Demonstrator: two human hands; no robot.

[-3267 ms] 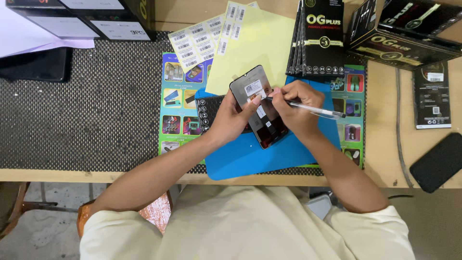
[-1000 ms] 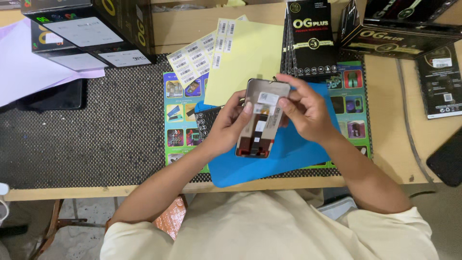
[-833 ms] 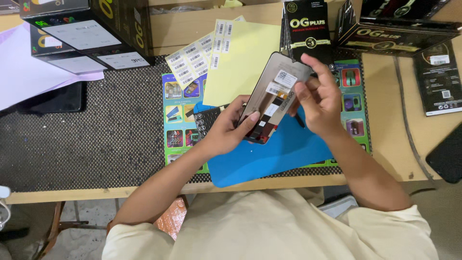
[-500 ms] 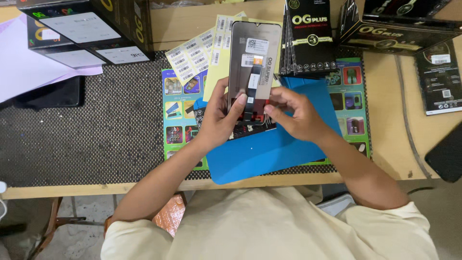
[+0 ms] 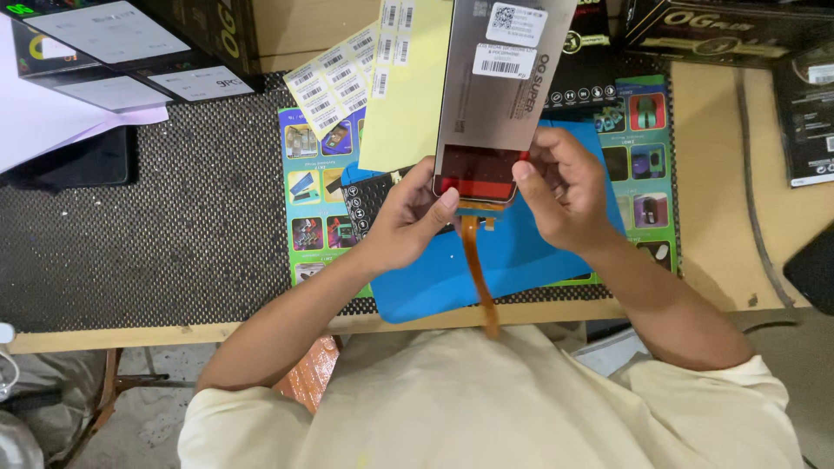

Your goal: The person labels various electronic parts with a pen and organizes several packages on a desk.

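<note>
Display panel is up over the work mat, left hand at its lower left corner, right hand at its lower right, flex ribbon hanging from its bottom edge toward the person. Label sheets lie behind-left of the mat. Boxes sit far left at the back.

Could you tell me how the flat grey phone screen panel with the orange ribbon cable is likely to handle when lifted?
The flat grey screen panel stays straight though the left hand and right hand pinch only its lower edge, so probably stiff and light. Its thinness suggests fragility. The orange ribbon cable dangles, likely floppy.
</note>
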